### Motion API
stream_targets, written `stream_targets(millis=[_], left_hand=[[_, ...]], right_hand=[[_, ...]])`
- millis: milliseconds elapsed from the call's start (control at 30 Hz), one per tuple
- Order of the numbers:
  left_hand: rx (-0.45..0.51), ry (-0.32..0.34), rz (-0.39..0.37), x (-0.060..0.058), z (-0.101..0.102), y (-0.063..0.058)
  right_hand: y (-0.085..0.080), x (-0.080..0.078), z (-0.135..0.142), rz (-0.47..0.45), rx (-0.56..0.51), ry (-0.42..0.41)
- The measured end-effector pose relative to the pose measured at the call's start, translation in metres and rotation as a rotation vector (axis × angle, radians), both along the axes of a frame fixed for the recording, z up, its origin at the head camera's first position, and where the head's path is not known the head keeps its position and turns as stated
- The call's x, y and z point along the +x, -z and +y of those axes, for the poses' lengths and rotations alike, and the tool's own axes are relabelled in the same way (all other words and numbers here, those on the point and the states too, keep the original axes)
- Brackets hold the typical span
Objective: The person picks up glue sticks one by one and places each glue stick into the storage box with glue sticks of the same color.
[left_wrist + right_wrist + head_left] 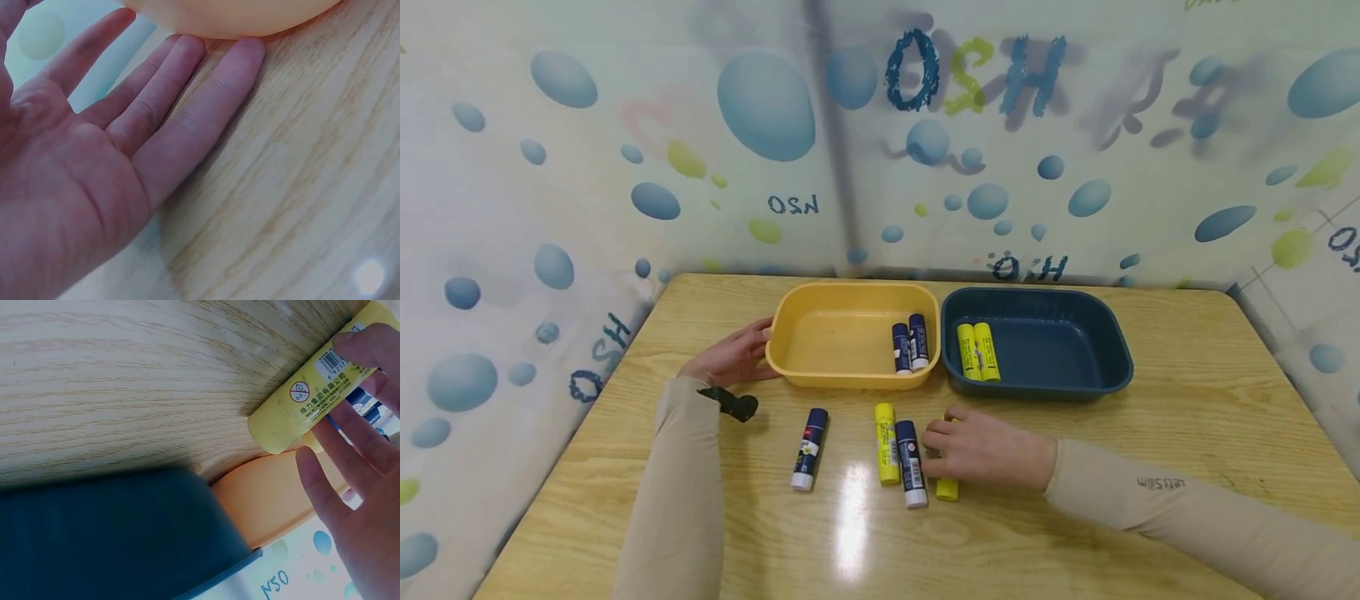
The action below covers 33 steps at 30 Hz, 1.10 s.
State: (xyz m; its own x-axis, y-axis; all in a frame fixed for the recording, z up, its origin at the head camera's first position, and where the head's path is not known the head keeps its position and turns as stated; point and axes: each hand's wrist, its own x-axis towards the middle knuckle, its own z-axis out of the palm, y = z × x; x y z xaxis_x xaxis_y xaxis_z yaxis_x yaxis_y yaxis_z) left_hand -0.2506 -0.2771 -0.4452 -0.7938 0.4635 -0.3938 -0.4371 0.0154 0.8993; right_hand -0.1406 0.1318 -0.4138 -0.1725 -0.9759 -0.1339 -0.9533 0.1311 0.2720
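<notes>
My left hand (733, 354) touches the left end of the yellow-orange tray (850, 381) with its fingertips, the fingers straight in the left wrist view. Two dark blue glue sticks lie in that tray's right end. My right hand (988, 448) pinches a yellow glue stick (300, 394) between thumb and fingers over the table, partly covering it in the head view. Just left of it lie a dark blue glue stick (912, 464) with a white end and another yellow glue stick (887, 444). A further dark blue glue stick (808, 450) lies apart, farther left.
Against the yellow-orange tray's right side stands a dark blue tray (1045, 388), with two yellow glue sticks (978, 352) in its left end. Both trays sit toward the back of the wooden table (1187, 400). Behind the table hangs a bubble-patterned sheet (880, 183).
</notes>
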Motion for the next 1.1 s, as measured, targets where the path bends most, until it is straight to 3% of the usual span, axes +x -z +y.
stream_targets(millis=[300, 800, 1100], left_hand=[[-0.009, -0.012, 0.001, -0.0007, 0.0008, -0.0010], [-0.012, -0.025, 0.003, -0.0012, -0.0004, 0.0012], [0.022, 0.008, 0.012, -0.0002, -0.0026, 0.0026]], right_hand=[[-0.0001, -0.0001, -0.0006, -0.055, 0.002, 0.025], [0.0051, -0.0008, 0.0026, -0.045, -0.031, 0.015], [0.0035, -0.0011, 0.0060, -0.094, -0.032, 0.057]])
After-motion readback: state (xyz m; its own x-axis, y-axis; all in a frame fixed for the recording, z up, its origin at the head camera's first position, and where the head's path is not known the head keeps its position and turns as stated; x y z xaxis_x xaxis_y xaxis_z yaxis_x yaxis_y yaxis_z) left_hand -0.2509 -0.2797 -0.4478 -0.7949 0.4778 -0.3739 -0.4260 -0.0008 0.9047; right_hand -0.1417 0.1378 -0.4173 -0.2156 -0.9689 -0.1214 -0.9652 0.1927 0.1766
